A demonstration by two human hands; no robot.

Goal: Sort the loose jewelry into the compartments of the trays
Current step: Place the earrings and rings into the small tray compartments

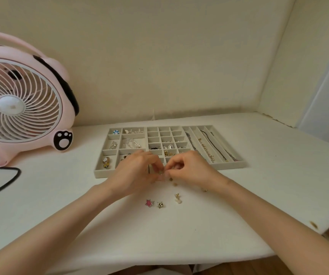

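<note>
Three grey trays stand side by side on the white table: a left tray [108, 146] with large compartments, a middle tray [166, 133] of small squares and a right tray [230, 163] with long slots holding chains. My left hand [137, 171] and my right hand [187, 168] meet just in front of the trays, and both pinch a small metal piece [161, 172] between their fingertips. Loose on the table nearer to me lie a pink star charm [149, 203], a checkered star charm [160, 204] and a white-and-gold charm [177, 198].
A pink fan [20, 100] stands at the back left, with a black cable [10, 180] in front of it. Small gold pieces [174, 183] lie under my right hand. The table's edge curves away on the right. Walls close off the back and right.
</note>
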